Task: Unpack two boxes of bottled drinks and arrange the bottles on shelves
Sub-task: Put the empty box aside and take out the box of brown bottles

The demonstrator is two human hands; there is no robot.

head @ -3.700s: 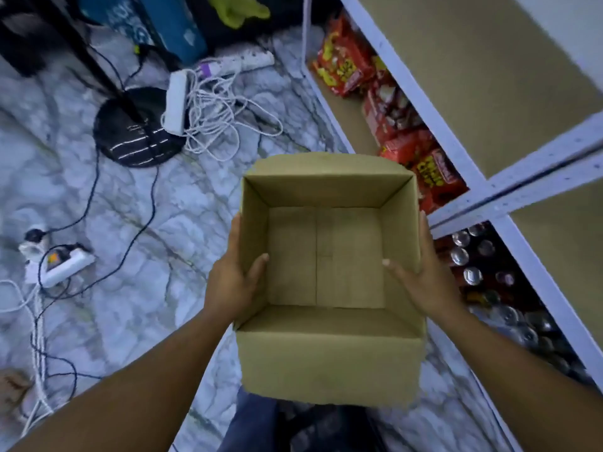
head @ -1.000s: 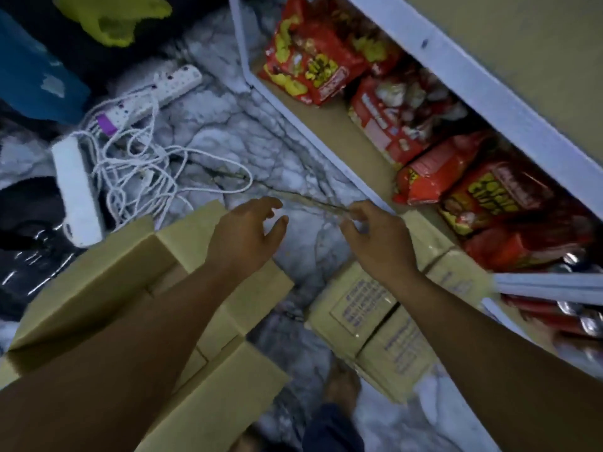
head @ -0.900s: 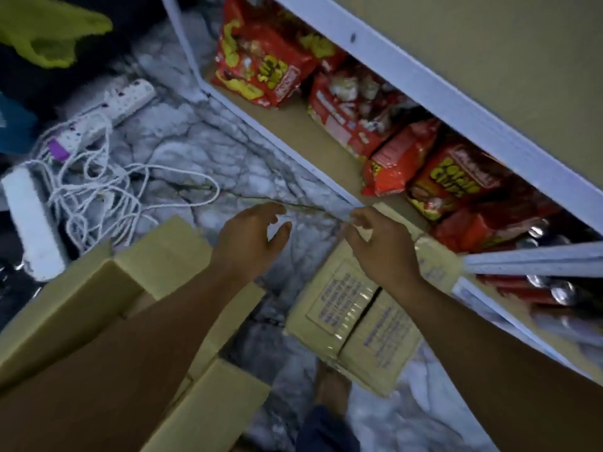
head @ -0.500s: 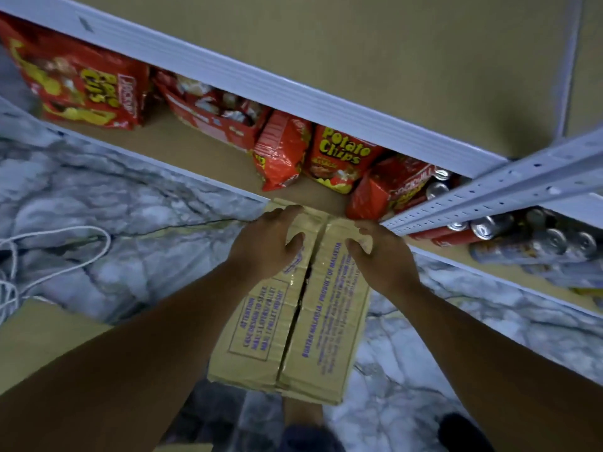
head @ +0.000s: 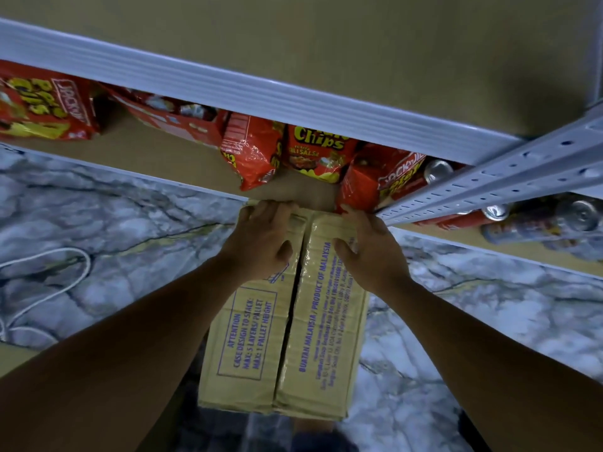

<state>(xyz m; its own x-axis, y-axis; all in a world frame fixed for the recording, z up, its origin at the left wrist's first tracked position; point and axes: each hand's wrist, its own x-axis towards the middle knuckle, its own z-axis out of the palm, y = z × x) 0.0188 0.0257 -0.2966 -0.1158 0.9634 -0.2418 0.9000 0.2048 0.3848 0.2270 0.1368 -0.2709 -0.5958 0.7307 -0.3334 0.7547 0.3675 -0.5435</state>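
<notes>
Head view: closed rectangular cardboard box [head: 287, 337] of matte tan board, purple print, glossy tape along the centre seam, flat on veined grey marble floor [head: 130, 223], long axis running near to far, far end at the front edge of the brown lower shelf [head: 163, 158]. Left hand [head: 261, 239] and right hand [head: 368, 252] on that far end, fingers curled over its edge in a grasp, thumbs on the flaps either side of the seam. Beyond, crinkly red foil chip bags [head: 251, 154] on the shelf, round-topped metal cans [head: 584, 213] far right behind a perforated white upright [head: 489, 181].
</notes>
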